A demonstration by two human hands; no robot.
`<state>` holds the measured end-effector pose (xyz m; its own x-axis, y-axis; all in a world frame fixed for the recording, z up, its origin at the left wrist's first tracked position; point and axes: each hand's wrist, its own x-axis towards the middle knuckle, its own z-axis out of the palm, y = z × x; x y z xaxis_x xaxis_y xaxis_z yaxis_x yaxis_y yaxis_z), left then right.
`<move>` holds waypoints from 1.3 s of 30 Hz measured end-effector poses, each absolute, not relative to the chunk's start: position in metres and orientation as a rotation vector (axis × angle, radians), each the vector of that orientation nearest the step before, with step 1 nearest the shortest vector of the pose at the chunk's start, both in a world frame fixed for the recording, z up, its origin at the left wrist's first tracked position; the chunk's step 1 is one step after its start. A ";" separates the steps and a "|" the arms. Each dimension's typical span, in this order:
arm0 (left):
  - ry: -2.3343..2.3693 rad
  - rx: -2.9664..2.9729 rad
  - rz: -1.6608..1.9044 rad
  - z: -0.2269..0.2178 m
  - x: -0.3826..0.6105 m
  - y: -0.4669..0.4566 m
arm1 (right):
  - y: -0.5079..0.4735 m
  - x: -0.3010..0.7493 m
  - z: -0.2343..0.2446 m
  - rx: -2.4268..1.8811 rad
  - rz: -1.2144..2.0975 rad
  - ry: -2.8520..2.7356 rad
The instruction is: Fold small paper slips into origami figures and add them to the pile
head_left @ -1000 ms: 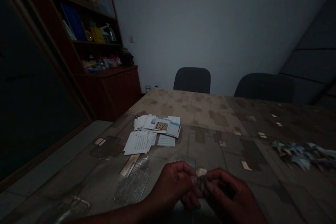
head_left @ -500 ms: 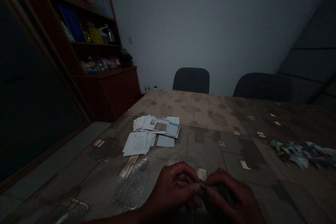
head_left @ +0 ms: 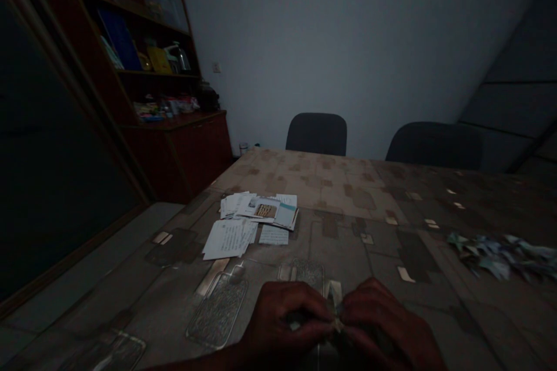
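Low in the head view, my left hand [head_left: 289, 319] and my right hand [head_left: 385, 322] meet with fingertips pinched together. Between them is a small pale piece of paper [head_left: 336, 323], apparently folded; most of it is hidden by the fingers. Thumbs and forefingers of both hands press on it from either side. Beyond my left hand, small paper sheets [head_left: 228, 237] with printed text lie in a loose pile, a picture card [head_left: 266, 208] among them. Off to the right lies a heap of folded paper pieces [head_left: 500, 255].
A patterned cloth covers the table [head_left: 304, 174]. Two dark chairs stand at its far side, a nearer one [head_left: 317, 133] and another [head_left: 435, 142] to the right. At the left is a red-brown cabinet [head_left: 195, 145] with filled shelves. The room is dim.
Both hands have turned slightly, with the right fingers curling further over. More of the pale paper shows between the fingertips. The sheets and the heap have stayed put.
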<state>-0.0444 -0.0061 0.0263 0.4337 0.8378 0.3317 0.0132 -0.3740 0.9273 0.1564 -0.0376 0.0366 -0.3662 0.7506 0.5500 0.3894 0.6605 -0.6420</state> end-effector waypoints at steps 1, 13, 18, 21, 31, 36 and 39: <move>0.765 1.704 1.081 0.025 -0.043 -0.007 | -0.037 0.156 0.037 -0.896 0.524 -1.984; 0.931 1.302 0.964 0.018 -0.030 -0.009 | -0.038 0.145 0.025 -1.235 0.895 -1.631; 0.911 1.238 0.916 0.011 -0.029 -0.007 | -0.040 0.138 0.021 -1.290 1.099 -1.440; 0.959 1.281 0.909 0.010 -0.030 -0.008 | -0.042 0.136 0.023 -1.288 1.183 -1.368; 0.990 1.282 0.845 0.016 -0.030 -0.013 | -0.044 0.134 0.024 -1.258 1.171 -1.340; 0.955 1.205 0.872 0.017 -0.029 -0.011 | -0.044 0.133 0.022 -1.211 1.220 -1.309; 0.858 1.108 0.891 0.013 -0.028 -0.011 | -0.043 0.133 0.020 -1.192 1.238 -1.303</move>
<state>-0.0279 -0.0107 0.0132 0.3951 0.9102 -0.1240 -0.1587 0.2006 0.9667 0.1334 -0.0430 0.0203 -0.0784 0.9969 0.0104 0.0401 0.0135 -0.9991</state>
